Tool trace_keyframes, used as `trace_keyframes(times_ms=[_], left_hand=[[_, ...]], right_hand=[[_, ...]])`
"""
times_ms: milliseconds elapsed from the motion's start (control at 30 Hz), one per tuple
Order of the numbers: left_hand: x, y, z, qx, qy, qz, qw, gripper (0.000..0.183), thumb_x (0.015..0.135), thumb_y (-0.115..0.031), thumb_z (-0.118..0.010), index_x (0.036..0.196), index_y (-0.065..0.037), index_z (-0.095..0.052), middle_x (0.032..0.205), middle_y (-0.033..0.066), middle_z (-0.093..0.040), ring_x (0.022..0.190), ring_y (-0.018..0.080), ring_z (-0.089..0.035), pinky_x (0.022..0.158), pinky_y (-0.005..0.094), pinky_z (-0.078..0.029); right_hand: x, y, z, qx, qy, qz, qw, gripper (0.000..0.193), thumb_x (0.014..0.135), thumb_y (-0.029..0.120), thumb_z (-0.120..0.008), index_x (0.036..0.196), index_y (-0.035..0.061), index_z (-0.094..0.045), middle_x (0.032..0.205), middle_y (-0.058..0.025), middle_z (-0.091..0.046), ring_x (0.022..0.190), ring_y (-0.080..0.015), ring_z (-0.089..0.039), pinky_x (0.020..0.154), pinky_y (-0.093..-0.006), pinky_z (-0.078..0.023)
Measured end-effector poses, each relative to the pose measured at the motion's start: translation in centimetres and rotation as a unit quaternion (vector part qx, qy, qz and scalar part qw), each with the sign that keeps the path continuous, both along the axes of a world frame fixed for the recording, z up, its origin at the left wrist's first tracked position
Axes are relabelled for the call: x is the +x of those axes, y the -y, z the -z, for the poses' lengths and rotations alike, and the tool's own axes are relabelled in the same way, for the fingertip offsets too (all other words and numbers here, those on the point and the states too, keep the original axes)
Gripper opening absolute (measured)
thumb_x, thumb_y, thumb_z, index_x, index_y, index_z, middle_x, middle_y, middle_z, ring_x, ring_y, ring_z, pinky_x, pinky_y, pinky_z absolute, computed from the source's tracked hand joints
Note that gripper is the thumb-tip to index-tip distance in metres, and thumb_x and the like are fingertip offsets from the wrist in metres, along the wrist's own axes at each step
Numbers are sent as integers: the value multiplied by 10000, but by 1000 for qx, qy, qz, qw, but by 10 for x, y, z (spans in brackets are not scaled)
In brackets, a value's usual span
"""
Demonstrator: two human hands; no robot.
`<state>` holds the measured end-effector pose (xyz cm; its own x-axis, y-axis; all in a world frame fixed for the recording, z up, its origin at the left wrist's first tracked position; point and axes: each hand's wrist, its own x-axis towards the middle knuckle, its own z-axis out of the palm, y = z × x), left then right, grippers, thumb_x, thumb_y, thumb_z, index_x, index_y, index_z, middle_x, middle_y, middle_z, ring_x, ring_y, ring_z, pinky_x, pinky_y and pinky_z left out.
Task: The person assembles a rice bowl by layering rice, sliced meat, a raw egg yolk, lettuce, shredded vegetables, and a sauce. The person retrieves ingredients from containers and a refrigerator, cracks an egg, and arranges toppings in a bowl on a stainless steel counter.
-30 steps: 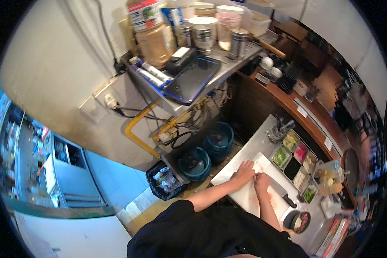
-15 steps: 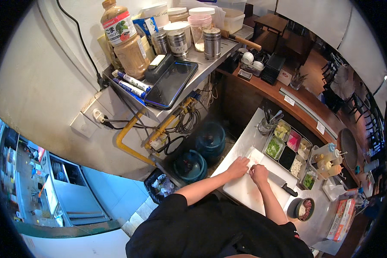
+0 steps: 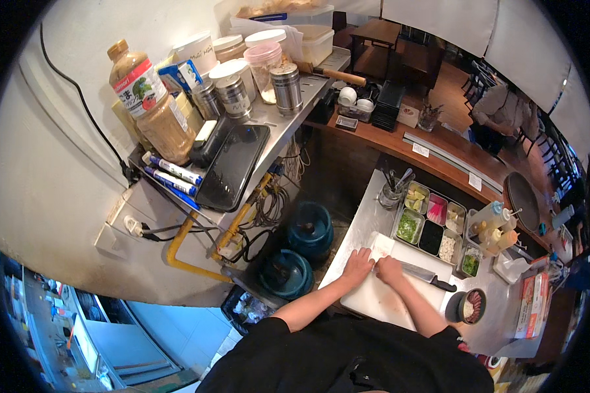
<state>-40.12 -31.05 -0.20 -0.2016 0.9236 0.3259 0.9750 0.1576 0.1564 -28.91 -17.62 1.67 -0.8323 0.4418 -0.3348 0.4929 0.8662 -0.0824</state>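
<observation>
Over the far part of a white cutting board [image 3: 372,300], my two hands are side by side, almost touching. The fingers of my left hand [image 3: 357,266] are stretched out and lie flat. My right hand [image 3: 389,270] is closed like a fist; whatever it may hold is hidden under its fingers. Just beyond them lies a small pale sheet or cloth [image 3: 382,245]. A kitchen knife [image 3: 418,272] with a black handle rests right of my right hand. Further right is a dark bowl [image 3: 471,306] with reddish slices and something pale in it.
Metal trays of cut toppings [image 3: 432,237] stand behind the board, with squeeze bottles [image 3: 495,226] to their right. A glass of utensils [image 3: 391,195] is at the far corner. On the left, a shelf holds a sauce bottle [image 3: 152,111] and a phone [image 3: 233,167]. Blue gas cylinders [image 3: 310,229] stand below.
The whole view has shifted a little. My right hand has turned from a fingertip pinch to a closed fist, and my left fingers lie flatter. Knife and bowl stay in place.
</observation>
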Motion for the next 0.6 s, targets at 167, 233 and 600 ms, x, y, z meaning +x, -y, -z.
trace_keyframes(times_ms=[167,233,600], left_hand=[[-4,64,-29,-35,56,50,997,198,866,-228,-695,1022,-119,-751,1182,122,-605,1113,293,-554,878,425,-439],[-5,124,-70,-56,139,31,988,228,872,-265,-733,1053,-128,-756,1187,122,-608,1147,304,-556,902,442,-445],[12,317,-88,29,234,-286,929,307,830,-293,-815,1104,-156,-793,1073,67,-640,961,273,-646,794,426,-492]], right_hand=[[-110,-45,-251,25,-212,-168,962,205,859,269,-771,931,80,-740,832,-167,-708,760,-332,-695,697,-458,-561],[-159,-11,-394,11,-483,-261,836,98,843,93,-754,903,36,-701,739,-120,-610,692,-257,-625,616,-378,-500],[-472,13,-568,155,-306,-243,907,825,830,651,-753,1335,5,-658,1174,-202,-733,1067,-331,-711,916,-419,-580]])
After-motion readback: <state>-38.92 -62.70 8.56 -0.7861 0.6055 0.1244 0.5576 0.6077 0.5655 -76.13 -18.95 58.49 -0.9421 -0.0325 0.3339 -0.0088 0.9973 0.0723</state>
